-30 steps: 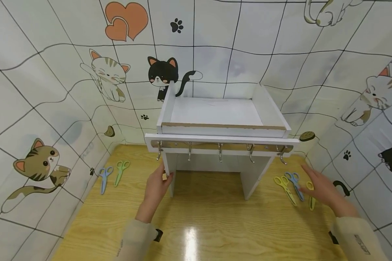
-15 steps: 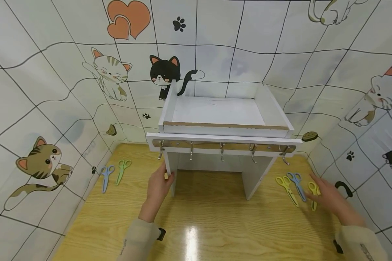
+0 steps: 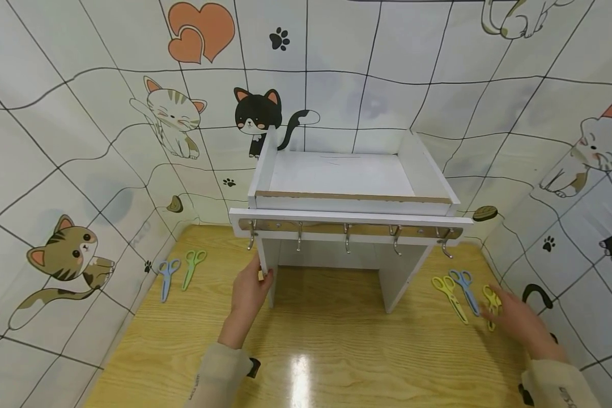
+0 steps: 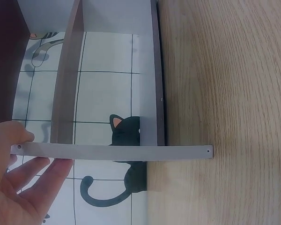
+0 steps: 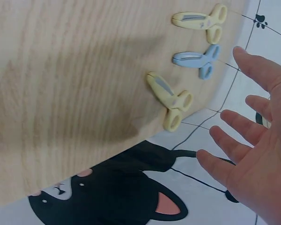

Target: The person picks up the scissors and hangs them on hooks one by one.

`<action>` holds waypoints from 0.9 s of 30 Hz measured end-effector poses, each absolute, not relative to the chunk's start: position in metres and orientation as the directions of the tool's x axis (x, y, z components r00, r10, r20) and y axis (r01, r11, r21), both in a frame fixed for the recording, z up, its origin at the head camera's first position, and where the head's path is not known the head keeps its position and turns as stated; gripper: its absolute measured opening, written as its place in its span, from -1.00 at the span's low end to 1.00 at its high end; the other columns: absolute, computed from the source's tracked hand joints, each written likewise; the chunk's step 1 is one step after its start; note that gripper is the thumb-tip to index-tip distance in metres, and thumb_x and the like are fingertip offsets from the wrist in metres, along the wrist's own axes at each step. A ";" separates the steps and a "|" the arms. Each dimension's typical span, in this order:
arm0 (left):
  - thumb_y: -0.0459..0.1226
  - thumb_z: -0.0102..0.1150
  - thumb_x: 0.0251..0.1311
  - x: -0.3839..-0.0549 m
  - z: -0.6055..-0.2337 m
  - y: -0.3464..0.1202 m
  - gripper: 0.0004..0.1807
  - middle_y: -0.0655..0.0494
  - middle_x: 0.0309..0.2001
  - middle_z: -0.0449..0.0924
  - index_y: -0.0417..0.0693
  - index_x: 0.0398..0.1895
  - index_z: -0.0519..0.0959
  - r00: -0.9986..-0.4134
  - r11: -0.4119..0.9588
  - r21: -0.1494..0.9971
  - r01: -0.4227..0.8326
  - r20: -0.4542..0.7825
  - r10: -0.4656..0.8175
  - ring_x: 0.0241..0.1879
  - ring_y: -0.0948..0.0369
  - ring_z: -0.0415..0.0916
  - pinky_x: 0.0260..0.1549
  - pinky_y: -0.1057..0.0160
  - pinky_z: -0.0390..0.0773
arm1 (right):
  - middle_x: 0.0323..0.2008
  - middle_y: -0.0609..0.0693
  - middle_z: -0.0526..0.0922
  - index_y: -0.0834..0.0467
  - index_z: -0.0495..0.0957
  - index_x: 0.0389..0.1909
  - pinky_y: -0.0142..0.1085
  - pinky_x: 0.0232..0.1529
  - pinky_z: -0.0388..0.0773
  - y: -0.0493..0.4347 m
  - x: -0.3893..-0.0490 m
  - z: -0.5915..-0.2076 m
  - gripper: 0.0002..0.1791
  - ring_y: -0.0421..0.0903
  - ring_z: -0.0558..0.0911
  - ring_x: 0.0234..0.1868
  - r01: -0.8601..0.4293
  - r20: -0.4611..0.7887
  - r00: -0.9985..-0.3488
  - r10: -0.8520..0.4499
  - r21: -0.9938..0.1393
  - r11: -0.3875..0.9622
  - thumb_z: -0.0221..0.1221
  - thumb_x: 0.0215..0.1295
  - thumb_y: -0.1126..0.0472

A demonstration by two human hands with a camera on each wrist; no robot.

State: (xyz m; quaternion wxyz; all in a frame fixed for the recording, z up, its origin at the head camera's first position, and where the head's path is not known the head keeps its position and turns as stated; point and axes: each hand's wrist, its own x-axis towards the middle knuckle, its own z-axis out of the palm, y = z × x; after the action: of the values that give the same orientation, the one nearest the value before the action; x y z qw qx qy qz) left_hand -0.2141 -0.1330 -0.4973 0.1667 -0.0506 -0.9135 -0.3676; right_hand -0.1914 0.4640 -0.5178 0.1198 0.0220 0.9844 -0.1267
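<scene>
A white wooden rack (image 3: 336, 175) with an open tray on top and a strip of metal hooks (image 3: 347, 229) along its front stands on the table. My left hand (image 3: 246, 300) grips its left side panel; in the left wrist view the thumb lies over the panel edge (image 4: 112, 152) and the fingers are under it. My right hand (image 3: 522, 326) hovers with spread fingers by the outermost yellow scissors (image 3: 492, 294), partly covering them in the head view. In the right wrist view the right palm (image 5: 267, 159) holds nothing. Beside those lie blue scissors (image 3: 466, 292) and other yellow scissors (image 3: 450, 297).
Left of the rack, blue scissors (image 3: 166, 280) and green scissors (image 3: 192, 271) lie on the wooden table (image 3: 336, 362). White cat-patterned sheets (image 3: 367, 102) enclose the table at the back and both sides.
My right hand has moved down and slightly outward, its fingers dropping towards the outermost yellow scissors. My left hand keeps its grip on the rack, which stays put.
</scene>
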 end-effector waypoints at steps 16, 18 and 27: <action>-0.29 0.21 0.29 -0.214 -0.498 -0.131 -0.64 -0.14 -0.03 0.73 0.00 0.14 0.44 -0.936 0.739 0.642 0.203 0.350 -0.046 -0.19 -0.05 0.76 -0.37 0.05 0.74 | 0.23 0.73 0.16 0.61 0.07 0.35 0.43 0.06 0.34 0.474 -0.181 -0.535 0.07 0.66 0.27 0.17 0.075 -0.234 -0.972 0.013 -0.255 0.964 0.22 0.28 -0.22; -0.29 0.20 0.30 -0.213 -0.498 -0.131 -0.65 -0.14 -0.03 0.73 -0.01 0.13 0.45 -0.937 0.740 0.642 0.198 0.346 -0.049 -0.20 -0.05 0.76 -0.37 0.04 0.74 | 0.23 0.73 0.16 0.62 0.07 0.35 0.44 0.07 0.33 0.475 -0.180 -0.537 0.08 0.65 0.27 0.17 0.079 -0.234 -0.972 0.017 -0.259 0.963 0.23 0.27 -0.23; -0.28 0.20 0.29 -0.214 -0.498 -0.130 -0.64 -0.14 -0.01 0.72 -0.01 0.14 0.46 -0.940 0.737 0.650 0.188 0.337 -0.058 -0.18 -0.04 0.76 -0.35 0.03 0.74 | 0.21 0.73 0.18 0.63 0.09 0.32 0.42 0.07 0.35 0.480 -0.179 -0.548 0.09 0.64 0.28 0.17 0.103 -0.265 -0.964 0.030 -0.266 0.959 0.24 0.25 -0.24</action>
State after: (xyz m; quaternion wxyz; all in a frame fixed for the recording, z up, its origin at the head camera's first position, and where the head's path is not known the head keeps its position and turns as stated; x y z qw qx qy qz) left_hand -0.2138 -0.1303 -0.4976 0.1701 -0.0354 -0.9162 -0.3611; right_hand -0.1790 0.4801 -0.5480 0.1302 0.0339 0.9810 -0.1399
